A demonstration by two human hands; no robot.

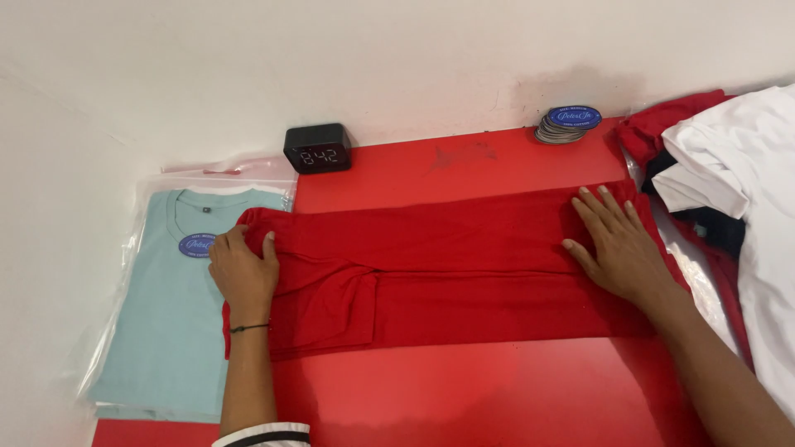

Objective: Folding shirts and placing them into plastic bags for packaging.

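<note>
We see a red table (pixel 497 397) nearest us, and on it a red shirt (pixel 464 273) laid crosswise in a long folded band, its sleeves already turned in. The fold appears to be at its middle step; the next move, we judge, calls for one end to be lifted and carried evenly over the other. Our left hand (pixel 243 273) curls over the shirt's left end, fingers closed on bunched cloth, though how firmly we cannot quite tell. Our right hand (pixel 617 244) lies flat, fingers spread, pressing the right end. Left of the band rests a bagged pale blue shirt (pixel 166 331); right, a heap of white and red garments (pixel 729 182). Farther back stand a black digital clock (pixel 318 148) and a stack of oval labels (pixel 568 124) against the white wall (pixel 331 58).
</note>
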